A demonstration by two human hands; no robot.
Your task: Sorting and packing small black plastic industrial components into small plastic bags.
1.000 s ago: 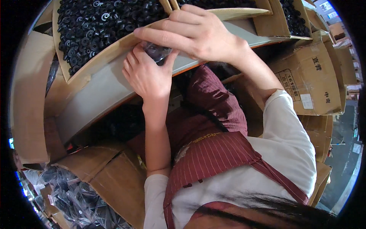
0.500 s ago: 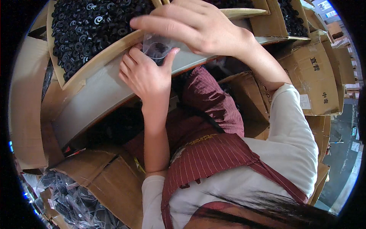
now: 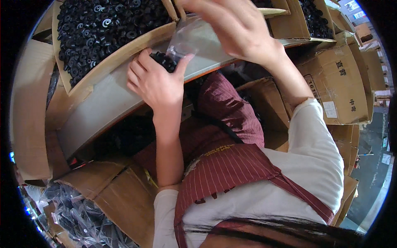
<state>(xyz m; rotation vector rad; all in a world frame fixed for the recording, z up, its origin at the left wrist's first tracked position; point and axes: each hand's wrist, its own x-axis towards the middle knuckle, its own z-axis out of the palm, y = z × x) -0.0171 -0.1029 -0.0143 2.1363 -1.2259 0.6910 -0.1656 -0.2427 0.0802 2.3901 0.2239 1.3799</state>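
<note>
My left hand (image 3: 155, 82) is at the front edge of the pale tabletop, its thumb and fingers curled around a clear plastic bag (image 3: 184, 43). Small black ring-shaped parts (image 3: 164, 61) show between thumb and fingers, at the bag's lower end; whether all of them lie inside the plastic is unclear. Above and to the right hovers my right hand (image 3: 242, 33), smeared by motion. Its fingertips run toward the top edge, so I cannot make out whether they hold anything. An open cardboard box (image 3: 124, 53), full of similar black parts (image 3: 99, 37), stands just beyond my left hand.
More open boxes with black parts (image 3: 314, 20) stand at the far right. Closed cartons (image 3: 339, 87) are stacked on the right. At the lower left, a carton (image 3: 120, 198) sits beside many clear bags of dark parts (image 3: 82, 219). The tabletop (image 3: 107, 99) runs diagonally before me.
My right hand has lifted away from the bag, up and to the right. The bag now leans up to the right, and black parts show in my left hand, which has barely moved.
</note>
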